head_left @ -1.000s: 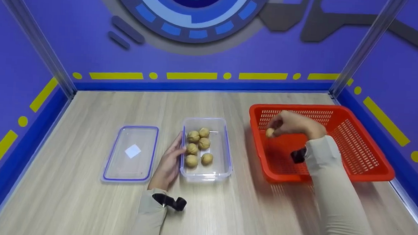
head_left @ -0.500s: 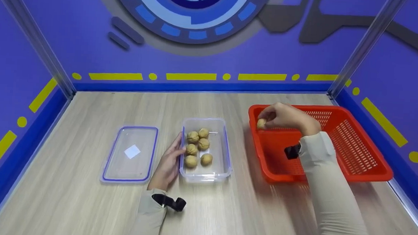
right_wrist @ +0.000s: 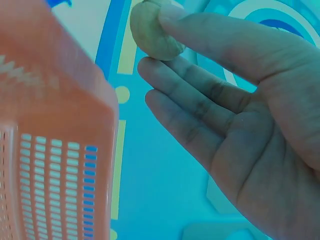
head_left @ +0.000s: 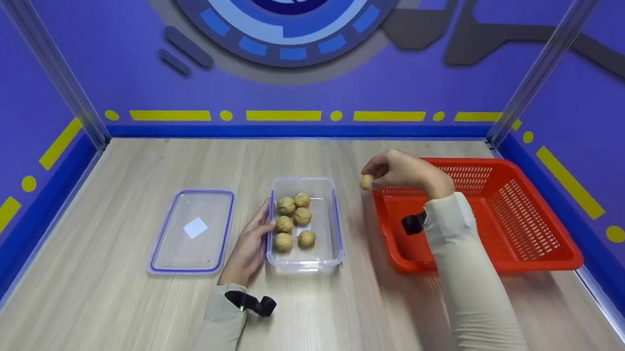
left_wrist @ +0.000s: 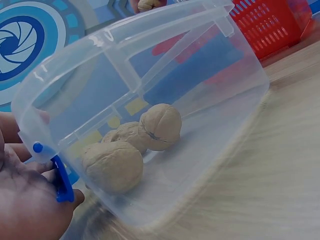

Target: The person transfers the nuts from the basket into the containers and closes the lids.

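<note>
My right hand (head_left: 401,172) pinches a walnut (head_left: 365,182) between thumb and fingertips, above the left rim of the red basket (head_left: 548,265). In the right wrist view, the same walnut (right_wrist: 155,32) sits at the tips while the other fingers stretch out below it. A clear plastic food container (head_left: 329,259) stands mid-table with several walnuts (head_left: 302,216), mostly along its left side. My left hand (head_left: 247,247) holds that container's left side, thumb at the rim. A blue latch (left_wrist: 62,180) hangs beside the palm in the left wrist view.
A clear lid (head_left: 191,249) with a purple-blue seal and a white square lies flat on the table (head_left: 124,198), left of the left hand. Blue printed walls (head_left: 295,89) close off the back and both sides. The basket stands near the right wall.
My right hand has lifted the walnut from inside the red basket and carried it left, past the basket's left rim. The left hand and the container have stayed in place.
</note>
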{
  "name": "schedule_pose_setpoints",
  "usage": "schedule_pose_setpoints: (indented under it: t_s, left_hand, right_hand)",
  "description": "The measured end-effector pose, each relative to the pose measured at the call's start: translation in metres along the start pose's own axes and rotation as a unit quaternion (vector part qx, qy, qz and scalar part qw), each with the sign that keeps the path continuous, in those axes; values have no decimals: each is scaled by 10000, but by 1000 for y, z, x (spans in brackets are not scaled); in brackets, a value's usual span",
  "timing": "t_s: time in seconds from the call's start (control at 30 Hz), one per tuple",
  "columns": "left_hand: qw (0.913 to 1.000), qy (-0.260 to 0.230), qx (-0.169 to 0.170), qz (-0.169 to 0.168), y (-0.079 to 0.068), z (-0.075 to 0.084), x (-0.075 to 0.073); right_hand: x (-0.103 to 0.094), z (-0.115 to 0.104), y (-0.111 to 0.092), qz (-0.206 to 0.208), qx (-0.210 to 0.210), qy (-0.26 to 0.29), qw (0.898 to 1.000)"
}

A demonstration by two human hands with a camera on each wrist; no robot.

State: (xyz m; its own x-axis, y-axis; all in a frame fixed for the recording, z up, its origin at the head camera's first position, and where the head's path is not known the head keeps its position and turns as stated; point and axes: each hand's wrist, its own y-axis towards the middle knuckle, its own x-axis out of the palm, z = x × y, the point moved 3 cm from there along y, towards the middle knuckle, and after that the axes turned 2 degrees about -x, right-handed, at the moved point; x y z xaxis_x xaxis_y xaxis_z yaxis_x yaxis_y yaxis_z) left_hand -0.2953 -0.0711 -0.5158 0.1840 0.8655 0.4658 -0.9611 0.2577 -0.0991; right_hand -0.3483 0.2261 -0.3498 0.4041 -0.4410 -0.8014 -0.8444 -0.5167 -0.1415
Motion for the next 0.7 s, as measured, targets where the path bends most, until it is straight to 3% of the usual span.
schedule_pose_setpoints:
  t_s: [0.37,0.7]
  left_hand:
    - [10000,7,29,-11,1,-1,0]
    - [9999,23,83,78,1,-2,-1]
  right_hand:
    - [22,-23,26,-337,110,40,9994]
    - [47,-43,49,-649,-302,-172,9973]
